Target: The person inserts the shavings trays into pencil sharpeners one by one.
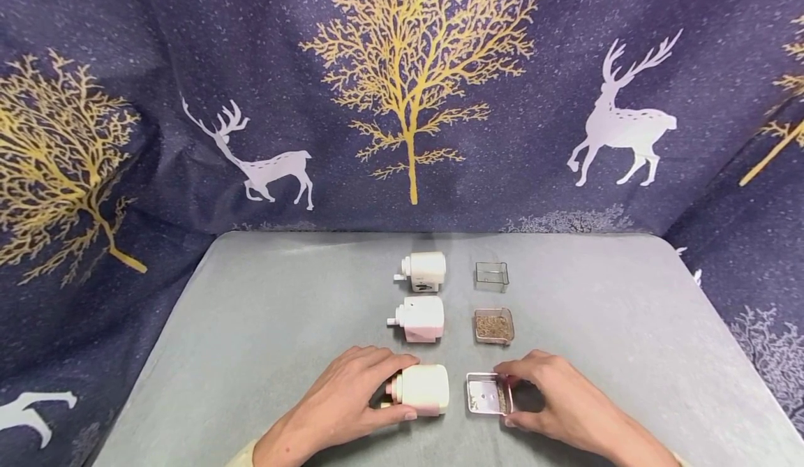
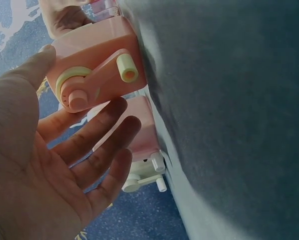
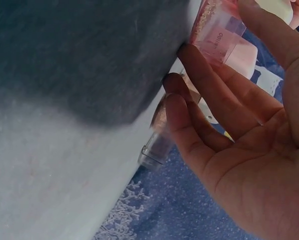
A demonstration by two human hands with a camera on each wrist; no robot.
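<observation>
My left hand [image 1: 354, 401] holds the nearest hand-crank pencil sharpener [image 1: 426, 389] between thumb and forefinger. This sharpener is cream on top and pink below, its crank [image 2: 107, 70] facing the left palm; the other left fingers are loosely spread. To its right, my right hand [image 1: 559, 401] pinches a pinkish see-through shavings drawer [image 1: 485, 394] by its right end, thumb on the near side and forefinger on the far side. Some shavings lie at the right end of that drawer. A narrow gap separates drawer and sharpener.
Behind stand a pink-and-white sharpener [image 1: 423, 319] and a white sharpener [image 1: 427, 271], cranks to the left. A drawer full of brown shavings [image 1: 493, 326] and a clear grey drawer [image 1: 492, 276] lie to their right. The grey table [image 1: 283, 292] ends at a dark blue cloth [image 1: 352, 202].
</observation>
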